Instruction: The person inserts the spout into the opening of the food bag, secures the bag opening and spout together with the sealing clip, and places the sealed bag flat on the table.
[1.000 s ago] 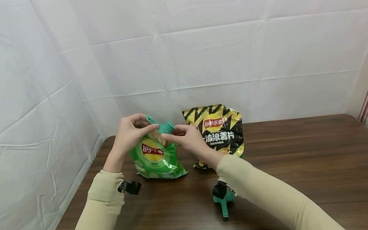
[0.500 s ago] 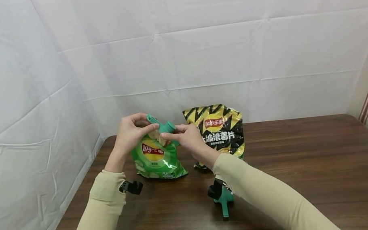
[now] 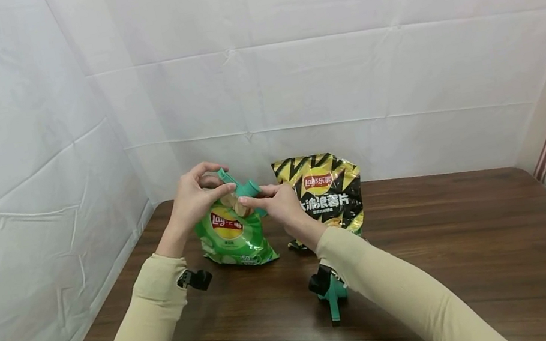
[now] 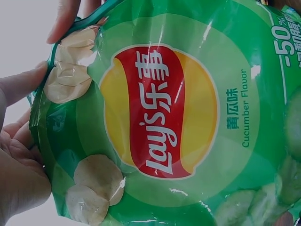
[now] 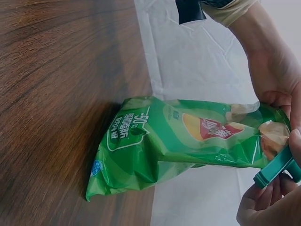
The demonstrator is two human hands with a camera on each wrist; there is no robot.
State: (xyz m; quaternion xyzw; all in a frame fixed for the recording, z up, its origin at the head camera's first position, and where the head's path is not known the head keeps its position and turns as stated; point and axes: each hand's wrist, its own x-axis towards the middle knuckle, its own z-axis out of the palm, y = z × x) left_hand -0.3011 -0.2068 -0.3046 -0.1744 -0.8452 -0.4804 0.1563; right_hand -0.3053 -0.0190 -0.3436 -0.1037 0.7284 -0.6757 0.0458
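Observation:
A green Lay's chip bag (image 3: 233, 241) stands on the table, its top edge inside a teal bag clip with a spout (image 3: 247, 188). My left hand (image 3: 196, 195) pinches the clip and bag top near the clip's left end. The clip's right end is between the thumb and fingers of my right hand (image 3: 283, 206). In the left wrist view, the chip bag (image 4: 225, 113) fills most of the picture. From the right wrist, the clip (image 5: 277, 168) shows along the bag's top, partly hidden by fingers; whether it is fully closed I cannot tell.
A black and yellow chip bag (image 3: 330, 191) stands just right of the green one. A second teal clip (image 3: 333, 300) lies on the brown wooden table (image 3: 456, 248), partly under the right wrist. White cloth (image 3: 319, 89) hangs behind and at the left.
My right forearm has shifted slightly left, showing more of the second clip. The left fingers have lifted a little above the clip. The green bag stays in place.

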